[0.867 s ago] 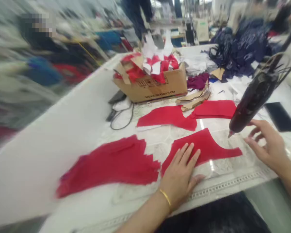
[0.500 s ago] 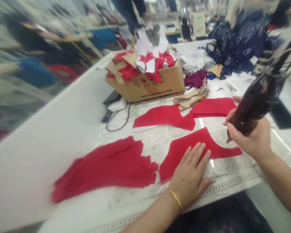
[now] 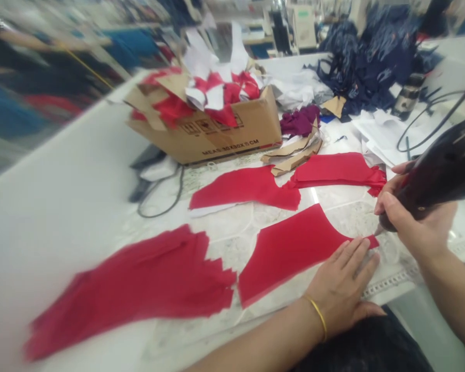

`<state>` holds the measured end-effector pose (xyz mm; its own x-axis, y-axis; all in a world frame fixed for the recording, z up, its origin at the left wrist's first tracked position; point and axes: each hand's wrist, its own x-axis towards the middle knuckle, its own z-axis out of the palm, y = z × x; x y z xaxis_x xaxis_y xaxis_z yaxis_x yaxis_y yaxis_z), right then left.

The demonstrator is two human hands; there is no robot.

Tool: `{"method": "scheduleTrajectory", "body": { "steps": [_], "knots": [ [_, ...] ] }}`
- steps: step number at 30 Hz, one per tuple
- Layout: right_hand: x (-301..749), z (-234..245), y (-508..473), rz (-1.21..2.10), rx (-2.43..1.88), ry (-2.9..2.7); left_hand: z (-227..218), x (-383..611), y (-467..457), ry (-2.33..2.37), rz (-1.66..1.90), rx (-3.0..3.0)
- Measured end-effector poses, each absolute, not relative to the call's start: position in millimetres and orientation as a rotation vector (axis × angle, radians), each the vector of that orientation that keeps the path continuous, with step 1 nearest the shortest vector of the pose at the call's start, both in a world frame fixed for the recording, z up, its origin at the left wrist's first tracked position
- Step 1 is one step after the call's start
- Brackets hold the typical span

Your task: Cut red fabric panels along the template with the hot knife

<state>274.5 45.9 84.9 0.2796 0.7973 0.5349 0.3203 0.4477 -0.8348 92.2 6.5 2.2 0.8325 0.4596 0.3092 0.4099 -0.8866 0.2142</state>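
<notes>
My left hand (image 3: 344, 284) lies with fingers stretched over the narrow right end of a curved red fabric piece (image 3: 282, 253). My right hand (image 3: 422, 222) is wrapped round a thick black hand-held power tool (image 3: 445, 160). The tool slants, its narrow tip down beside the tip of that fabric piece; whether they touch I cannot tell. To the left lies a stack of red fabric pieces (image 3: 139, 279) with a stepped right edge. Behind sit another red piece (image 3: 244, 188) over white material and a folded red stack (image 3: 329, 169).
A cardboard box (image 3: 217, 139) full of red and white scraps stands at the back, with brown cardboard strips (image 3: 294, 155) beside it. Dark blue garments (image 3: 372, 62) are heaped at the back right. A black cable (image 3: 180, 191) loops left of the fabric. A ruler strip (image 3: 395, 279) edges the table.
My left hand has slid right along the curved red piece to its narrow end. My right hand has moved the tool slightly right, its tip now near the fabric's tip. The view has shifted.
</notes>
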Motion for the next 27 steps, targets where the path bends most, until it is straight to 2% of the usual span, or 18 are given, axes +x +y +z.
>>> {"method": "scheduleTrajectory", "body": {
  "steps": [11,19,27],
  "knots": [
    [274,86,40,0.480,-1.124,-1.231,1,92,6,0.670,0.709,2.891],
    [273,77,36,0.462,-1.168,-1.213,-1,92,6,0.652,0.598,2.846],
    [274,85,45,0.413,-1.076,-1.288,21,62,11,0.727,0.432,2.873]
  ]
}}
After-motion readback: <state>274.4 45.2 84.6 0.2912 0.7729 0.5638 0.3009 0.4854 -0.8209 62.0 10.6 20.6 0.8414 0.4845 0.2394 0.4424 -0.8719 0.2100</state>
